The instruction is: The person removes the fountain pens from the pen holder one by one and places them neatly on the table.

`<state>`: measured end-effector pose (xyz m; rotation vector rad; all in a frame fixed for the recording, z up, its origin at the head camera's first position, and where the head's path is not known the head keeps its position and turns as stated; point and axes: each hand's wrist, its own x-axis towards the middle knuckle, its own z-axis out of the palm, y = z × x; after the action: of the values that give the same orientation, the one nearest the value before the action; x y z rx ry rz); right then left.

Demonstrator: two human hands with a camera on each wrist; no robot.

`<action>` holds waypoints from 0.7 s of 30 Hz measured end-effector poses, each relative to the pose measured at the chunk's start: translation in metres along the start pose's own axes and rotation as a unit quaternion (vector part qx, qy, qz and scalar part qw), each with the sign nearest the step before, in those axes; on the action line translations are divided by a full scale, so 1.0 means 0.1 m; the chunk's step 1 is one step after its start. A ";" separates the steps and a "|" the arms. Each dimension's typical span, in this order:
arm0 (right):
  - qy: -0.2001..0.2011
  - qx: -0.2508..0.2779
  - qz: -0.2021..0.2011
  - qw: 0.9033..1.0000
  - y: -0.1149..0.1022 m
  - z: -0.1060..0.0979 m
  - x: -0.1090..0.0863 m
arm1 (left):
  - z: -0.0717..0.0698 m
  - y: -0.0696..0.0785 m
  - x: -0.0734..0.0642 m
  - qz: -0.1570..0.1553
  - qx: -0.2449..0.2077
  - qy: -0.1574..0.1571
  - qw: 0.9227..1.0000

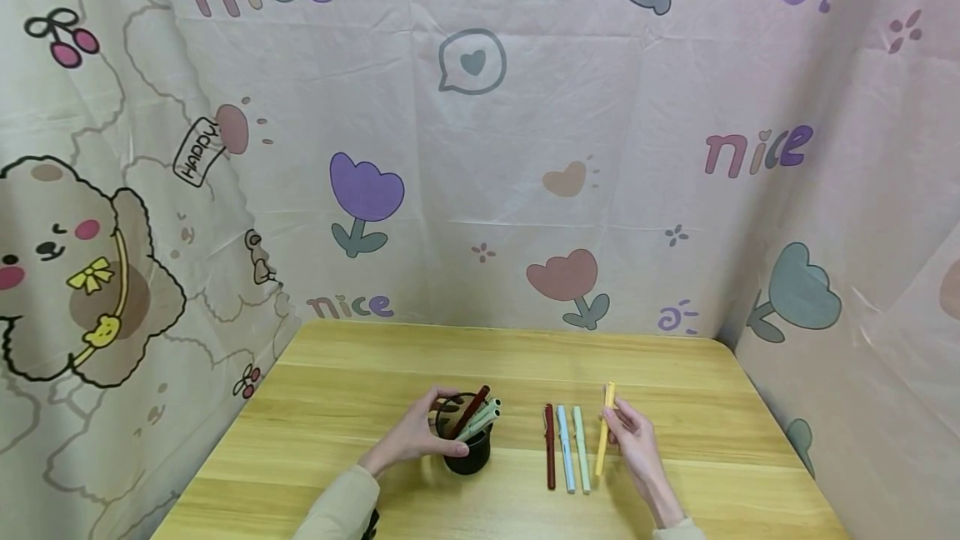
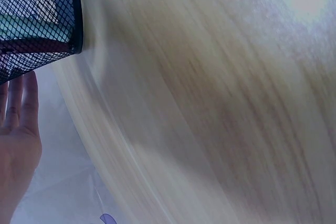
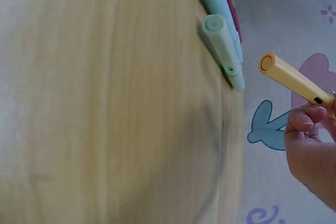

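Note:
My left hand (image 1: 412,433) grips a black mesh pen holder (image 1: 468,463), thumb on the near side and fingers round the far side. Inside lean a dark red pen (image 1: 472,409) and several pale green pens (image 1: 482,419). The mesh holder (image 2: 39,24) and part of the hand (image 2: 18,129) also show in the left wrist view. On the right, my right hand (image 1: 636,440) pinches a yellow pen (image 1: 602,452) near its upper end. Left of it, a dark red pen (image 1: 551,448), a light blue pen (image 1: 566,450) and a light green pen (image 1: 581,450) lie side by side.
The wooden table (image 1: 337,357) has a rounded far corner at the right. Behind it and along both sides hangs a printed cloth (image 1: 480,148) with flowers, hearts and words.

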<state>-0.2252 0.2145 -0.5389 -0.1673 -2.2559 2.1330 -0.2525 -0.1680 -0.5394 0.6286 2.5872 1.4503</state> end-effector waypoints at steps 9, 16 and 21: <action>-0.009 -0.024 0.010 1.000 0.07 -0.01 0.03 | -0.01 0.00 0.00 -0.003 -0.009 -0.006 1.000; -0.023 -0.026 0.031 0.999 0.12 -0.03 0.05 | -0.01 0.01 0.00 -0.001 0.002 -0.003 1.000; -0.038 -0.026 0.031 0.998 0.14 -0.05 0.08 | -0.01 0.01 0.00 -0.003 0.004 -0.002 1.000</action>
<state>-0.2315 0.2208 -0.5529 -0.1616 -2.3804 2.1473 -0.2520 -0.1678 -0.5380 0.6244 2.5905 1.4370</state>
